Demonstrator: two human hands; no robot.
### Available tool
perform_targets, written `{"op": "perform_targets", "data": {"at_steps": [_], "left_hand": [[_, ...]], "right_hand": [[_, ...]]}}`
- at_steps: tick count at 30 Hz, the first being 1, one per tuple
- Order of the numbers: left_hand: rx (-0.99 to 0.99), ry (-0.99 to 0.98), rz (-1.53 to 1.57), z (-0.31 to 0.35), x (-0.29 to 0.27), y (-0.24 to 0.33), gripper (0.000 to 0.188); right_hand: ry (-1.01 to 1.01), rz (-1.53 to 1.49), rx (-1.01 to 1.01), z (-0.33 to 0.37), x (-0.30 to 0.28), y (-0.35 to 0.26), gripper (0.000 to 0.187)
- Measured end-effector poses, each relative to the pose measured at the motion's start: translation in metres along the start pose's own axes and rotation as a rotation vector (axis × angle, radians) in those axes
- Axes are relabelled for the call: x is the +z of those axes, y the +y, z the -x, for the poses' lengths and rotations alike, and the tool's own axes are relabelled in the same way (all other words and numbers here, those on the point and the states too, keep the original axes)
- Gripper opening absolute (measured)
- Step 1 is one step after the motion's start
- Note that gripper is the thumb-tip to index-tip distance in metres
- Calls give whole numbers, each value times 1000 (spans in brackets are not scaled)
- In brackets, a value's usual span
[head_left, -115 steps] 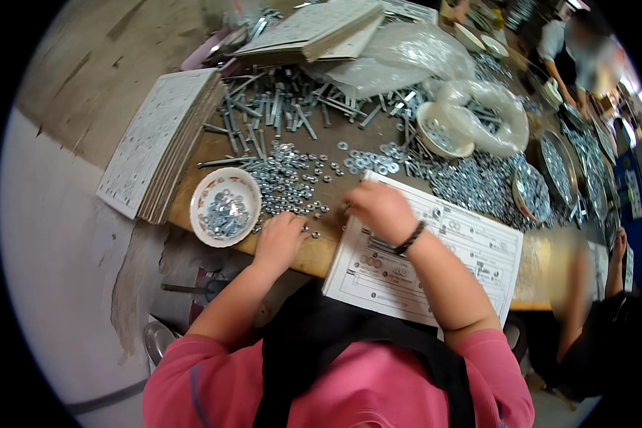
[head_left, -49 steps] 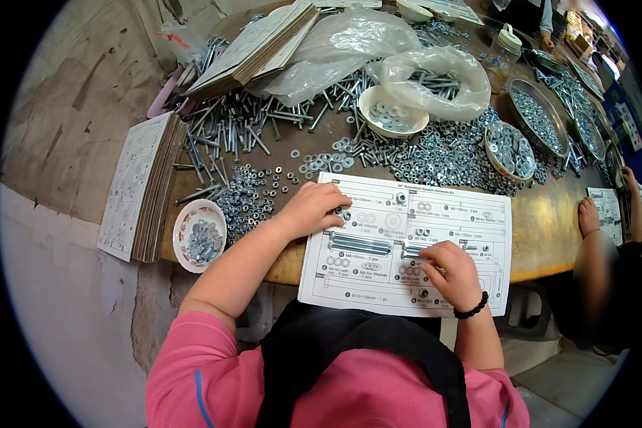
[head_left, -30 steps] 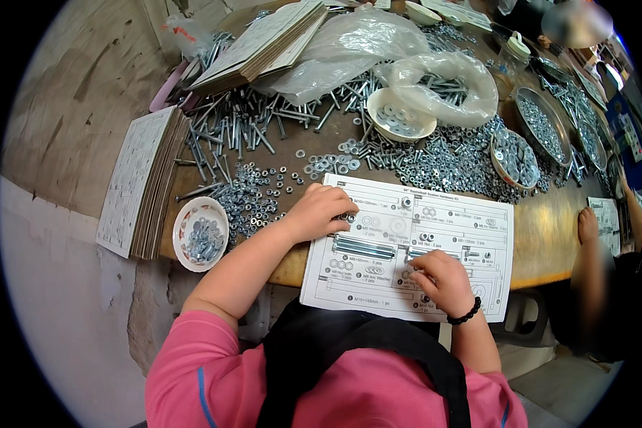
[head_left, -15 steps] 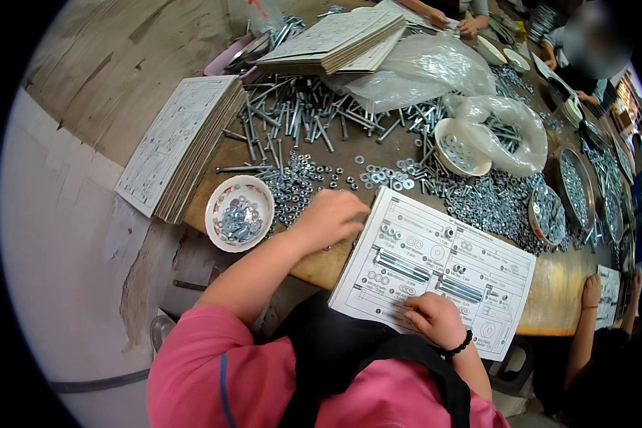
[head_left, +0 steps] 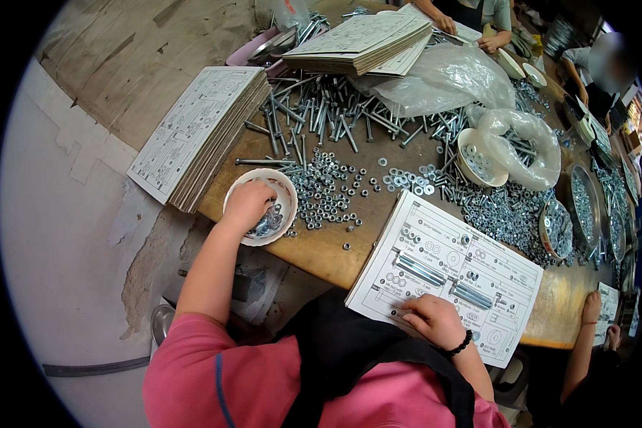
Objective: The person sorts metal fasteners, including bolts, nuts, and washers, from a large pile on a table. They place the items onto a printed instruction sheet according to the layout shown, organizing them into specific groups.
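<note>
My left hand (head_left: 250, 205) reaches into a white bowl (head_left: 289, 192) with a patterned rim at the table's left edge. Its fingers are curled down among small flat washers (head_left: 267, 222); whether a washer is between the fingertips is hidden. My right hand (head_left: 435, 319) rests on the lower part of a printed card (head_left: 506, 335), fingers laid out over it. This card tops a stack near my body. On it lie two sets of silver bolts (head_left: 421, 269) (head_left: 472, 293), with nuts (head_left: 409, 235) near the upper left.
Loose nuts (head_left: 328, 189), washers (head_left: 410, 178) and long bolts (head_left: 321, 118) cover much of the table. Card stacks stand at left (head_left: 200, 132) and at the back (head_left: 364, 43). Plastic bags (head_left: 442, 78) and a washer bowl (head_left: 481, 157) lie beyond. Other people's hands (head_left: 492, 43) work across and at right.
My left hand has moved left from the card's upper edge into the bowl. The view has shifted slightly. My right hand stays on the card.
</note>
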State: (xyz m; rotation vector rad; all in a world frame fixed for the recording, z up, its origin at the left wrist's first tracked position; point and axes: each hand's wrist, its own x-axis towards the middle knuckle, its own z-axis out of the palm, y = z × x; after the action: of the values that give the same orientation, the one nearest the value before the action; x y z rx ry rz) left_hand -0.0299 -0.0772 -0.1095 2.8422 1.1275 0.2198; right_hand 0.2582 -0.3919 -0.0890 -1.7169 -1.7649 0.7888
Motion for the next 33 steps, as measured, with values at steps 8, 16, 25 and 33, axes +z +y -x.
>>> {"op": "perform_targets", "data": {"at_steps": [8, 16, 25, 33], "left_hand": [[-77, 270, 248, -15, -13, 39, 8], [455, 111, 556, -72, 10, 202, 9], [455, -70, 365, -79, 50, 259, 11], [547, 16, 295, -68, 45, 239, 17]], "right_hand": [[43, 37, 68, 11, -15, 11, 17], [320, 116, 194, 8, -53, 24, 14], [380, 245, 204, -4, -42, 49, 10], [276, 465, 203, -31, -27, 57, 20]]}}
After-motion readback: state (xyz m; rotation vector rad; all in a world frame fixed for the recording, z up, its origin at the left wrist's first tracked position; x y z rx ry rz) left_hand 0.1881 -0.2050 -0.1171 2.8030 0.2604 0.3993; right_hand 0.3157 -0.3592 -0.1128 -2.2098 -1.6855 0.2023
